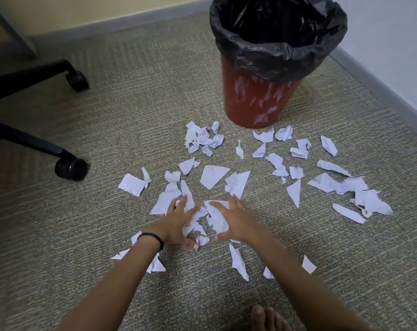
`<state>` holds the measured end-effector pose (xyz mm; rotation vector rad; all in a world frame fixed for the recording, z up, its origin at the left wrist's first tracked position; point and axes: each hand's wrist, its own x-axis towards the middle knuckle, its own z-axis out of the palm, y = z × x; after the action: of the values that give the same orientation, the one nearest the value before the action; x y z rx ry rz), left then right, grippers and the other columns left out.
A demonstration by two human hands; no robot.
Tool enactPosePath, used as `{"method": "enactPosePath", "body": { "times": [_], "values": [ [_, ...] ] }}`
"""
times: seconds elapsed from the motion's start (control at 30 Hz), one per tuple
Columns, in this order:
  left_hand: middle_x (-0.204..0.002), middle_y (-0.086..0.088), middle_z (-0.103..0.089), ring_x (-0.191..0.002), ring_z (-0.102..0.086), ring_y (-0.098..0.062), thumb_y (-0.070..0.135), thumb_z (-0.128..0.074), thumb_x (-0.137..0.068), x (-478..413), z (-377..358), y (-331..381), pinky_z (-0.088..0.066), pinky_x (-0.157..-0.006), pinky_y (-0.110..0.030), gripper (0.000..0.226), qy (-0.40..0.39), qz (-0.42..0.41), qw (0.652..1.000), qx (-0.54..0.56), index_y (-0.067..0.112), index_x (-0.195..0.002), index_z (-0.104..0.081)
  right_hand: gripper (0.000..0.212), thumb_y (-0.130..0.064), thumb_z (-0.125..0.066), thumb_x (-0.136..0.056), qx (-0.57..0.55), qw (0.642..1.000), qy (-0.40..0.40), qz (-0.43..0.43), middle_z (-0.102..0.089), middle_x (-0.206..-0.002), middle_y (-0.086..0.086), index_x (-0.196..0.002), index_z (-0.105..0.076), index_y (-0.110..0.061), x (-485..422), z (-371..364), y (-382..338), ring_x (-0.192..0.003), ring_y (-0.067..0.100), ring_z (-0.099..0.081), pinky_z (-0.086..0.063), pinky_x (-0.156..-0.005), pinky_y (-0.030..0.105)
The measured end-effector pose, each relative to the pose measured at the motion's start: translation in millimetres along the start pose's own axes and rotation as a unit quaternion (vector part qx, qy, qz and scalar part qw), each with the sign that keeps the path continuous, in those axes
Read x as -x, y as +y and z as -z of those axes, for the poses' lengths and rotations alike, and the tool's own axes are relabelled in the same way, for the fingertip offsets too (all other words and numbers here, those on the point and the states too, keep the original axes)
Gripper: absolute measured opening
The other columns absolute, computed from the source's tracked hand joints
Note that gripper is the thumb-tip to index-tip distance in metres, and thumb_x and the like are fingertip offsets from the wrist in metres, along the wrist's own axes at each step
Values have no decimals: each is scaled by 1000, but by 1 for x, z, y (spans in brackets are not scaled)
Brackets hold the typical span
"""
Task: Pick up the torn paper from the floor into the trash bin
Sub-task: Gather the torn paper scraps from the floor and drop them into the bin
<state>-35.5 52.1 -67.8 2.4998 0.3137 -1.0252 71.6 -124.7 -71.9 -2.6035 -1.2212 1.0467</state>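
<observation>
My left hand [179, 223] and right hand [236, 220], fingers splayed and slightly apart, press on torn paper [212, 175] strewn across the floor [131, 115] before the trash bin [257, 99]; the job looks barely begun, with no scrap lifted yet.

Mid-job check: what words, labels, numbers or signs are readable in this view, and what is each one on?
No text can be read.
Handwriting on the torn paper pieces: faint inked lines, too small and blurred to read.
The red trash bin: no label or print visible.
The black liner: no print visible.
</observation>
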Motion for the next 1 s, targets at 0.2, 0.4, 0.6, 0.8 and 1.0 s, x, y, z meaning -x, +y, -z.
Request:
{"method": "enactPosePath", "body": {
  "times": [0.2,0.4,0.6,0.8,1.0],
  "values": [
    [-159,-6,-5,-144,-15,-29,7,-54,-91,12,-8,7,-43,-103,-41,71,126,-18,987,-98,29,-149,-20,57,3,-58,-84,80,993,86,23,-23,-148,15,-132,-43,-22,3,-8,-19,-134,35,-26,-48,-91,47],
    [-114,-4,-54,-105,-59,-26,-1,-48,-87,4,-7,-2,-49,-77,-35,31,215,-71,974,-30,16,-111,-55,38,9,-54,-84,-41,997,68,2,-47,-132,15,-118,-61,-5,6,0,-3,-120,30,-51,-44,-94,32],
    [-83,-2,-66,-84,-63,-23,3,-60,-84,2,19,22,-44,-67,-29,12,286,-67,945,141,15,-87,-63,31,7,-71,-73,-332,941,42,-56,-69,-106,11,-100,-71,-8,20,52,20,-89,16,-61,-43,-62,19],
    [-90,-7,-67,-81,-64,-19,9,-65,-86,16,133,91,-56,-75,-35,12,401,-132,803,421,16,-96,-63,16,5,-62,-80,-627,763,154,44,-71,-102,3,-84,-65,-9,48,178,25,-90,15,-67,-58,-77,24],
    [-99,-7,-63,-95,-66,-24,4,-61,-87,15,253,152,-60,-78,-31,14,361,-207,722,552,13,-97,-56,17,12,-53,-86,-777,544,298,113,-72,-67,5,-83,-62,-2,35,301,27,-64,10,-68,-56,-64,18]
  ]
}}
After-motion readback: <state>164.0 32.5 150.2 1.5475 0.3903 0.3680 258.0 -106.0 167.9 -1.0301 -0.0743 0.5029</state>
